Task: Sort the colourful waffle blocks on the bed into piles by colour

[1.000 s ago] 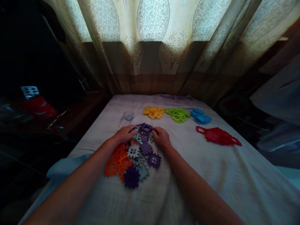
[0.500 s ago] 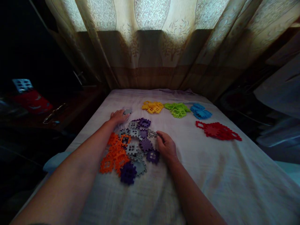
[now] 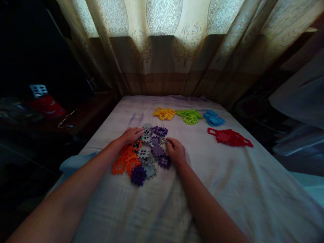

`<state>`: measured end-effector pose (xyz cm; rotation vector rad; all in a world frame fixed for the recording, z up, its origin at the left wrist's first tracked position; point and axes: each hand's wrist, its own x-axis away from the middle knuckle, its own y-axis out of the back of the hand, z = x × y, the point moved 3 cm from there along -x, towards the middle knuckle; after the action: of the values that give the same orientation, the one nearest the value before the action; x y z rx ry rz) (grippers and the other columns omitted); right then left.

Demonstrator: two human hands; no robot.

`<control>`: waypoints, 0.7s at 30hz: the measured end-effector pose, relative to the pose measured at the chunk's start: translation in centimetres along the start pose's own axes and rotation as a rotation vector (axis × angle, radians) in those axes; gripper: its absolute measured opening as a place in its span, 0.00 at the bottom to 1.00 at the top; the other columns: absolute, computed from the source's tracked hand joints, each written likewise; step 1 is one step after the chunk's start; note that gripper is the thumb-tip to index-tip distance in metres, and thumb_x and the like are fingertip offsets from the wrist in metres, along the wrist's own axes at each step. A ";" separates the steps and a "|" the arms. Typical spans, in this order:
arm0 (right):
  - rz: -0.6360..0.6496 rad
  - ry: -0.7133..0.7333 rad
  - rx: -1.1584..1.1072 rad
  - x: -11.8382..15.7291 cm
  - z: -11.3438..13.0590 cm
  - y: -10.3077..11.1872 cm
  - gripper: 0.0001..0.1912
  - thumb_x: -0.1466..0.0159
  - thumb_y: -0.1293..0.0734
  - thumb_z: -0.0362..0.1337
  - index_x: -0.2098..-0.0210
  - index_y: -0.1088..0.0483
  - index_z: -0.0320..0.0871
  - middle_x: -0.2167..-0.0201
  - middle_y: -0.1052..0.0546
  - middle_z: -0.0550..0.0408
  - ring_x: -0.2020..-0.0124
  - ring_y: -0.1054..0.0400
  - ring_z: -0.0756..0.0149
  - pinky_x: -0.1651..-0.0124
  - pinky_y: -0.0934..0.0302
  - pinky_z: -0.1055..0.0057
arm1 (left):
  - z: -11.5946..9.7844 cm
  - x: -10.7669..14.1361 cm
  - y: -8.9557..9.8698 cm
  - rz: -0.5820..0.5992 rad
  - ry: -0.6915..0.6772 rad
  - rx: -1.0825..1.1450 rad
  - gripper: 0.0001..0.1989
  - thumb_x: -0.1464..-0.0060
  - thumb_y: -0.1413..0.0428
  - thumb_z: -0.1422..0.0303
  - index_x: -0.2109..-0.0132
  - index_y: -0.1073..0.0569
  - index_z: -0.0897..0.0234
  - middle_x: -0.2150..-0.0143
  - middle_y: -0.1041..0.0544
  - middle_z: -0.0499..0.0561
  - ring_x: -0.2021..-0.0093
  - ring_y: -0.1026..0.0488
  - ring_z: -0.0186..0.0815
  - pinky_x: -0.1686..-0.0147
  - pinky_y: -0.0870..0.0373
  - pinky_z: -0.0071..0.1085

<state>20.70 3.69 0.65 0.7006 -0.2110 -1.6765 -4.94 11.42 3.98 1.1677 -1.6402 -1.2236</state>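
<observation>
The left hand, its grip loosely spread, touches the mixed heap's gray pieces; the right hand, grip narrow, meets its right edge. Orange pieces lie nearer than the left grip, yellow pieces beyond both.

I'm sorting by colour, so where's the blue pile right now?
In the head view, the blue pile lies toward the far right of the bed, between the green pile and the red one.
</observation>
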 end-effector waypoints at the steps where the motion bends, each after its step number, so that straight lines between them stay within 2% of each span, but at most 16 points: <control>1: -0.003 0.002 0.007 0.0 0.1 0.0 0.17 0.39 0.40 0.35 0.57 0.22 0.47 0.55 0.19 0.51 0.52 0.26 0.59 0.43 0.34 0.61 | -0.3 1.1 0.0 -0.020 0.006 0.004 0.27 0.35 0.60 0.52 0.37 0.32 0.56 0.34 0.31 0.52 0.32 0.38 0.43 0.32 0.46 0.46; 5: -0.033 0.004 0.030 0.7 0.3 0.6 0.16 0.39 0.39 0.34 0.58 0.22 0.46 0.54 0.19 0.51 0.51 0.27 0.60 0.42 0.35 0.60 | -2.3 6.8 -0.2 -0.119 0.018 0.020 0.31 0.35 0.60 0.51 0.32 0.38 0.59 0.29 0.38 0.56 0.29 0.44 0.45 0.31 0.50 0.49; 9: -0.091 0.014 0.050 3.0 0.2 1.8 0.15 0.39 0.38 0.34 0.58 0.22 0.44 0.51 0.20 0.47 0.48 0.28 0.59 0.39 0.38 0.59 | -5.7 13.1 -2.0 -0.182 -0.127 0.016 0.38 0.41 0.53 0.43 0.31 0.40 0.58 0.28 0.42 0.58 0.27 0.50 0.51 0.31 0.57 0.58; 11: -0.108 0.020 0.064 4.4 0.4 2.3 0.14 0.39 0.37 0.36 0.58 0.22 0.43 0.51 0.20 0.46 0.48 0.28 0.58 0.39 0.38 0.58 | -7.0 15.2 -3.2 -0.191 -0.180 -0.015 0.41 0.45 0.48 0.42 0.31 0.40 0.56 0.28 0.42 0.59 0.27 0.49 0.54 0.31 0.60 0.61; 15: -0.081 0.046 0.140 6.3 1.8 2.2 0.12 0.40 0.34 0.37 0.58 0.23 0.43 0.52 0.20 0.47 0.49 0.28 0.57 0.42 0.38 0.59 | -7.9 16.5 -4.5 -0.265 -0.157 -0.022 0.36 0.42 0.47 0.47 0.32 0.38 0.57 0.29 0.39 0.60 0.29 0.44 0.54 0.31 0.58 0.62; 21: -0.007 0.101 0.336 6.2 4.8 0.7 0.16 0.43 0.28 0.44 0.57 0.25 0.45 0.53 0.21 0.46 0.49 0.31 0.52 0.45 0.41 0.56 | -7.5 15.7 -4.1 -0.381 -0.097 0.011 0.28 0.39 0.49 0.53 0.35 0.34 0.58 0.32 0.34 0.59 0.31 0.40 0.51 0.31 0.53 0.59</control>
<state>18.15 -3.44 2.82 1.0349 -0.4250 -1.6242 -1.57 -6.04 2.69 1.4961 -1.5380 -1.5284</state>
